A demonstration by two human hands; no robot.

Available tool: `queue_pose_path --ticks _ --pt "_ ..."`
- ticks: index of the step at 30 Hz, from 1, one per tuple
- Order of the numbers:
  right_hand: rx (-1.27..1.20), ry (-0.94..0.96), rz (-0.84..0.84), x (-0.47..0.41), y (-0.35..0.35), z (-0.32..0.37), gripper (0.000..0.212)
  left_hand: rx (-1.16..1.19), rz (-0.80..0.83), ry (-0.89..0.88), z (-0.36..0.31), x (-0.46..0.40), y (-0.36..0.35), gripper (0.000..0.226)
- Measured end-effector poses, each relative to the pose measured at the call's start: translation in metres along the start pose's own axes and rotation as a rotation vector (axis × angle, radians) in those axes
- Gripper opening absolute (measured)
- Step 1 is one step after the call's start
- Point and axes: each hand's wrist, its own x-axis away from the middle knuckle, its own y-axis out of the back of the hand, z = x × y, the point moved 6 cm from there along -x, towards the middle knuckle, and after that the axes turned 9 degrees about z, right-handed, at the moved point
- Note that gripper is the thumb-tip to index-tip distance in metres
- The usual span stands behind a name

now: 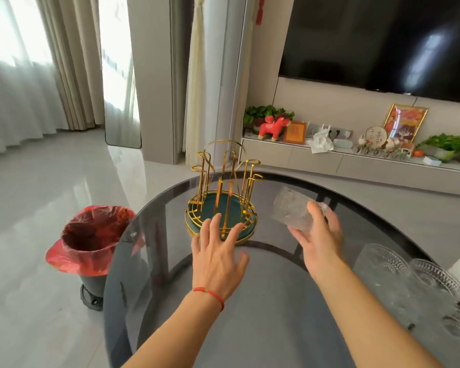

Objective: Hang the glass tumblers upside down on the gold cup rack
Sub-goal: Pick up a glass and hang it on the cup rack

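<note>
The gold cup rack (225, 179) stands on a dark green round tray (194, 208) near the far left of the round glass table (263, 301). None of its wire prongs carries a glass. My left hand (218, 251), fingers spread, hovers at the tray's near rim and holds nothing. My right hand (319, 235) grips a clear textured glass tumbler (290, 208), tilted on its side in the air to the right of the rack. Several more tumblers (414, 282) stand at the table's right edge.
A black bin with a red bag (96, 235) stands on the floor left of the table. Behind the table run a low TV cabinet (356, 158) with ornaments and plants, and a wall-mounted TV (383, 41).
</note>
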Motion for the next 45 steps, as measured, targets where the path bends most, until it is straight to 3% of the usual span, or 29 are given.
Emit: queue_pose_path --ticks 4,8,9,12,15,22,25,32,37,40,45 --pt "0.053 0.124 -0.033 -0.046 -0.025 0.043 0.074 -0.134 0.142 0.017 0.024 -0.007 -0.025 0.069" --pt "0.167 0.2 0.058 -0.091 -0.078 0.073 0.081 -0.159 0.13 0.028 0.026 -0.006 -0.03 0.07" --pt "0.214 0.212 0.114 -0.101 -0.096 0.078 0.074 -0.156 0.125 0.029 0.026 -0.008 -0.03 0.07" --pt "0.435 0.27 0.297 -0.122 -0.146 0.084 0.023 -0.143 0.129 0.031 0.027 -0.01 -0.031 0.07" --pt "0.57 0.277 0.44 -0.133 -0.181 0.081 0.019 -0.168 0.133 0.037 0.022 -0.007 -0.023 0.069" --pt "0.886 0.224 0.738 -0.147 -0.213 0.05 0.099 -0.255 0.099 0.013 0.022 -0.008 -0.025 0.071" --pt "1.01 0.207 0.841 -0.146 -0.216 0.038 0.104 -0.264 0.091 0.02 0.022 -0.009 -0.025 0.071" --pt "1.191 0.187 0.926 -0.155 -0.223 0.009 0.07 -0.242 0.057 0.02 0.021 -0.009 -0.027 0.069" --pt "1.35 0.219 0.901 -0.149 -0.215 0.005 0.086 -0.221 0.027 0.027 0.023 -0.009 -0.03 0.067" --pt "1.33 0.222 0.846 -0.134 -0.198 0.017 0.084 -0.231 0.07 0.036 0.026 -0.009 -0.035 0.068" --pt "1.346 0.298 0.678 -0.093 -0.138 0.069 0.049 -0.262 0.145 0.057 0.03 -0.013 -0.036 0.069"
